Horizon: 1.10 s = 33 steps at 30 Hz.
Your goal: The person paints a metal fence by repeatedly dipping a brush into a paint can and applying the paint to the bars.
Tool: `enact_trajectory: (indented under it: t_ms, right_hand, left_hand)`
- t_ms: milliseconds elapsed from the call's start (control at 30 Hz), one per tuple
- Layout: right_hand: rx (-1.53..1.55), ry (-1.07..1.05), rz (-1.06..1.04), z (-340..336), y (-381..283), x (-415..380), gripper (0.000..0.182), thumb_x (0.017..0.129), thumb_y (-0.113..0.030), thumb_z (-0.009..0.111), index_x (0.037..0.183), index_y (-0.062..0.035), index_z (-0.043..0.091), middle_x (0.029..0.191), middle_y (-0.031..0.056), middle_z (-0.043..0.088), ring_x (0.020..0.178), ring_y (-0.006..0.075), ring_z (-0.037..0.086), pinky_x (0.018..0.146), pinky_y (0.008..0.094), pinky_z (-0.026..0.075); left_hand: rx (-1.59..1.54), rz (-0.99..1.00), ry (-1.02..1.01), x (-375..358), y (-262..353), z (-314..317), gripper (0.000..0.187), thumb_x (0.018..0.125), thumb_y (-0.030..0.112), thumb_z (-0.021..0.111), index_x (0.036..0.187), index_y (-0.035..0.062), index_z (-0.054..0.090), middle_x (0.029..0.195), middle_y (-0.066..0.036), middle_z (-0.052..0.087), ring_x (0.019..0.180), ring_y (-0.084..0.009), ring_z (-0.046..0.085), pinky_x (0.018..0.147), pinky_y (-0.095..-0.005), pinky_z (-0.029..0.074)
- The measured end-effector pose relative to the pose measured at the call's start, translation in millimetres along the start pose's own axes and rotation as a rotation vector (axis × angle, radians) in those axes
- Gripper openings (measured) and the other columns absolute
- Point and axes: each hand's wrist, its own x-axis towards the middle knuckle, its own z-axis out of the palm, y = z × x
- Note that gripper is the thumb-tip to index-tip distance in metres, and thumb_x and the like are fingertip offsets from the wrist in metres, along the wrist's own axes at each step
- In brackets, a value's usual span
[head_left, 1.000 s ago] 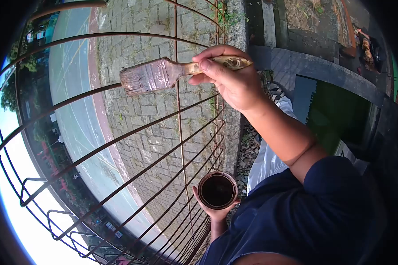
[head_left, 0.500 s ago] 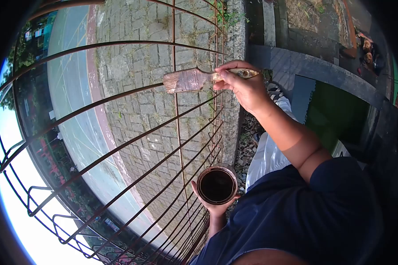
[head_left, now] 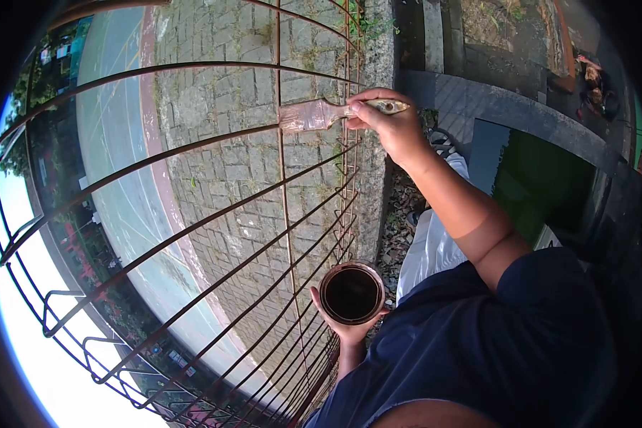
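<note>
My right hand [head_left: 389,125] grips a paintbrush [head_left: 314,114] by its handle, fingers wrapped near the ferrule. The brush's wide head is smeared with brownish paint, and its bristle end lies against the wire fence [head_left: 214,146], where a long bar meets a cross wire. My left hand [head_left: 346,332] is closed from below around a round, open-topped container [head_left: 351,294] of dark brown liquid. That container stays close to my body, beside the fence wires.
Beyond the fence lies grey block paving [head_left: 221,171] with a painted court surface [head_left: 121,178] farther off. A concrete curb [head_left: 374,185] runs along the fence's foot. Near my legs are gravel [head_left: 399,207] and a dark green rectangular surface [head_left: 542,185].
My right hand has drawn the brush slightly to the right and up in view, along the bar to the cross wire. The container has shifted very little.
</note>
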Motion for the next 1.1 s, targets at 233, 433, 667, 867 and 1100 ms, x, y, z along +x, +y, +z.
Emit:
enact_trajectory:
  t_ms: [233,433,667,867,1100]
  right_hand:
    - [-0.035,-0.115,-0.088,47,-27,-5,0.011,0.096,-0.002,0.067,0.104,0.0045,0.071,0.101,0.0125,0.073,0.086,0.0200,0.073,0.077,0.0326,0.065]
    - [0.155,-0.142,-0.018,89,-55,7,0.012,0.095,-0.005,0.068,0.103,0.0039,0.071,0.098,0.0139,0.074,0.079,0.0186,0.074,0.073,0.0313,0.064]
    - [0.120,-0.233,-0.123,121,-94,-7,0.011,0.095,-0.004,0.068,0.103,0.0038,0.072,0.095,0.0122,0.074,0.078,0.0166,0.074,0.073,0.0296,0.064]
    - [-0.058,-0.137,-0.215,101,-86,-18,0.011,0.095,-0.002,0.068,0.104,0.0045,0.071,0.096,0.0119,0.074,0.082,0.0166,0.074,0.075,0.0283,0.064]
    - [0.049,-0.193,-0.168,127,-75,-17,0.012,0.095,-0.002,0.068,0.104,0.0056,0.070,0.098,0.0126,0.073,0.081,0.0183,0.074,0.074,0.0280,0.063]
  left_hand:
    - [0.019,0.055,0.036,-5,-10,-4,0.159,0.049,0.039,0.104,0.160,0.0056,-0.005,0.150,-0.017,0.047,0.138,-0.0306,0.050,0.121,-0.0513,0.032]
    - [0.007,0.101,0.090,-7,3,0,0.160,0.049,0.047,0.103,0.160,0.0036,-0.005,0.150,-0.018,0.045,0.137,-0.0320,0.051,0.121,-0.0512,0.033]
    - [0.032,0.145,0.134,-16,12,-9,0.158,0.049,0.041,0.104,0.159,0.0029,-0.003,0.148,-0.019,0.048,0.136,-0.0323,0.052,0.120,-0.0511,0.034]
    - [0.019,0.139,0.192,-13,28,-7,0.161,0.047,0.049,0.102,0.160,-0.0004,-0.001,0.149,-0.019,0.045,0.136,-0.0316,0.051,0.118,-0.0496,0.037]
    - [-0.031,0.188,0.182,-17,25,-16,0.159,0.048,0.035,0.105,0.161,0.0059,-0.003,0.148,-0.019,0.046,0.134,-0.0319,0.053,0.115,-0.0500,0.041]
